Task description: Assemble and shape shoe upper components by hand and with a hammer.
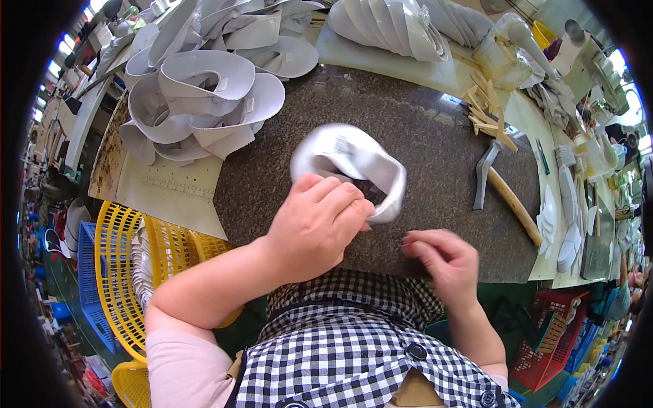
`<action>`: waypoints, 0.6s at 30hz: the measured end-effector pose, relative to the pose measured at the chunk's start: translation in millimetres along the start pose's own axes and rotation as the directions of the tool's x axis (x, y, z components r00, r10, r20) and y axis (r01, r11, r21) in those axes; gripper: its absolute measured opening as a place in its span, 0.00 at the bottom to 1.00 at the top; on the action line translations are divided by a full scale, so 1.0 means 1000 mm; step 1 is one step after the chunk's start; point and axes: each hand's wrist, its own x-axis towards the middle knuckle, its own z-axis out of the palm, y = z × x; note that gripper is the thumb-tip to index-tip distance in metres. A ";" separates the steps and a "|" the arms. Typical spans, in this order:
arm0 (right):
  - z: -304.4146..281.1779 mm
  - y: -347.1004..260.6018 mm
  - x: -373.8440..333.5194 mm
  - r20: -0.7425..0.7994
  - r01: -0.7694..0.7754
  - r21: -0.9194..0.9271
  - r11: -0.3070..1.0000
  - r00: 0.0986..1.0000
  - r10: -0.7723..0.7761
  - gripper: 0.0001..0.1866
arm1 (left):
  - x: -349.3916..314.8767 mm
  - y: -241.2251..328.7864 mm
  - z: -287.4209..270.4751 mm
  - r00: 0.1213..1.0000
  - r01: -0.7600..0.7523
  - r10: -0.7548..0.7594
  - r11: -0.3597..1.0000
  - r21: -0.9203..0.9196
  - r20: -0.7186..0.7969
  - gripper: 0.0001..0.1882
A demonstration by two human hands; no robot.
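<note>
With our left hand (pixel 318 221), its grip closed, we hold a curved white looped piece (pixel 367 163) over the brown speckled stone worktop (pixel 415 129); our right hand (pixel 450 262) half-curls nearby, and we cannot tell whether it holds anything.

Open slab (pixel 435 149), hammer (pixel 515 206) rightward, height clearance unclear

Hammer handle (pixel 515 207) looks smooth wd, head (pixel 481 175) mtl.

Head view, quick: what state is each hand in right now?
Left hand: closed on the near edge of the white curved piece.
Right hand: fingers curled, nothing visible in it; whether fully closed cannot be told.
</note>
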 end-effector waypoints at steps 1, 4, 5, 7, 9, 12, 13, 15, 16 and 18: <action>-0.006 0.003 -0.002 -0.072 0.245 -0.225 0.943 0.961 -0.267 0.12 | 0.000 0.000 -0.003 0.997 -0.029 0.021 0.994 0.108 0.069 0.10; 0.010 -0.037 0.024 0.189 0.566 -0.640 0.520 0.772 -0.608 0.23 | -0.004 0.004 0.002 0.975 -0.155 0.114 0.965 0.210 0.193 0.07; 0.014 -0.032 0.035 0.299 0.590 -0.718 0.369 0.741 -0.602 0.20 | -0.003 0.006 0.003 0.949 -0.228 0.156 0.939 0.257 0.272 0.06; 0.013 -0.012 0.054 0.308 0.585 -0.726 0.362 0.747 -0.589 0.16 | -0.002 -0.016 0.006 0.979 -0.107 0.055 0.959 0.262 0.198 0.04; 0.015 -0.009 0.057 0.301 0.592 -0.704 0.391 0.749 -0.590 0.15 | -0.005 -0.010 0.000 0.955 -0.037 -0.051 0.957 0.287 0.293 0.06; 0.016 -0.010 0.061 0.324 0.629 -0.635 0.449 0.744 -0.584 0.12 | -0.016 -0.020 0.003 0.986 -0.088 0.073 0.992 0.092 0.153 0.11; 0.015 -0.011 0.062 0.340 0.645 -0.597 0.477 0.742 -0.578 0.12 | -0.017 -0.019 0.005 0.985 -0.083 0.067 0.992 0.095 0.158 0.11; 0.017 -0.010 0.064 0.334 0.649 -0.579 0.493 0.741 -0.583 0.11 | -0.019 -0.013 0.012 0.987 -0.124 0.128 0.991 -0.050 0.101 0.17; 0.019 -0.010 0.064 0.324 0.649 -0.568 0.506 0.742 -0.587 0.10 | -0.021 -0.015 0.014 0.986 -0.147 0.147 0.989 -0.016 0.082 0.19; 0.018 -0.010 0.062 0.306 0.629 -0.587 0.511 0.756 -0.578 0.10 | -0.022 -0.008 0.014 0.992 -0.056 0.053 0.998 0.019 0.117 0.18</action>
